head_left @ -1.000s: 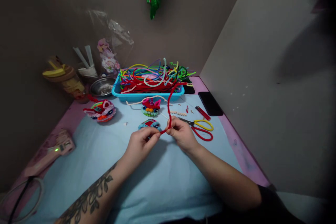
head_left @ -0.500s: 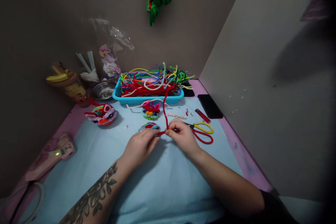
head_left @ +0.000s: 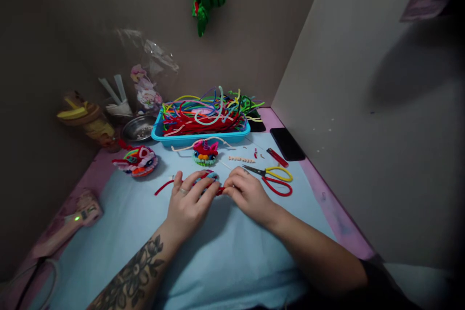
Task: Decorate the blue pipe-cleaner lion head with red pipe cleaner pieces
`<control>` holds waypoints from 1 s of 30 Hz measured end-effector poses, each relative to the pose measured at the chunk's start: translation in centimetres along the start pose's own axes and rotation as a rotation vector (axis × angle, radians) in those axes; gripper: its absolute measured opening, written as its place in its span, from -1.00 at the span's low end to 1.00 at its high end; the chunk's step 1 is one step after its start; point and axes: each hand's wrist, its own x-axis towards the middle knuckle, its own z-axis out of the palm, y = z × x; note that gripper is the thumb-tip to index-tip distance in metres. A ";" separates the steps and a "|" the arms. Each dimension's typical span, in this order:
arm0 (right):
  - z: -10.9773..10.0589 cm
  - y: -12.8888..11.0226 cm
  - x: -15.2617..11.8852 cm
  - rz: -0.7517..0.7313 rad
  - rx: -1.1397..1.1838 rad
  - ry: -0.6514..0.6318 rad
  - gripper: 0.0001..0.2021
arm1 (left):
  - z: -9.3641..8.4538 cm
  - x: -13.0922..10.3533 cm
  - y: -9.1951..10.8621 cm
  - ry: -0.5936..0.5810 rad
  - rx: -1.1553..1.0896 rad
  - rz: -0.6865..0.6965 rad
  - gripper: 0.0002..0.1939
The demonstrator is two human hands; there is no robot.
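A red fuzzy stem (head_left: 164,187) reaches out to the left from behind my left hand (head_left: 191,203), which has its fingers spread over a small blue and red fuzzy piece (head_left: 210,175). My right hand (head_left: 246,191) pinches a short red part of the stem just beside the left fingertips. Behind the hands sits a small pink, red and green figure (head_left: 205,153). A larger red and rainbow figure (head_left: 137,160) rests to the left. Yellow and red handled scissors (head_left: 278,179) lie right of my right hand, blades pointing toward it.
A blue tray (head_left: 199,140) of colourful stems stands at the back. A metal bowl (head_left: 139,128) is left of it. To the right lie a black phone (head_left: 287,144) and a red cutter (head_left: 277,157). A pink glue gun (head_left: 72,223) is at the far left.
The red stem stood upright above my right hand and now extends left behind my left hand. My left fingers have spread over the small piece. The view has shifted slightly.
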 end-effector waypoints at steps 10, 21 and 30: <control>0.3 -0.3 0.2 0.159 0.208 0.150 -0.88 | 0.2 -0.3 0.5 -0.083 -0.178 -0.122 -0.81; 1.7 0.3 0.2 0.285 0.575 0.096 -0.82 | -0.4 0.4 1.0 -0.221 -0.532 -0.544 -0.88; 1.9 0.1 0.2 0.260 0.551 0.133 -0.91 | -0.1 0.5 1.4 -0.235 -0.628 -0.551 -0.88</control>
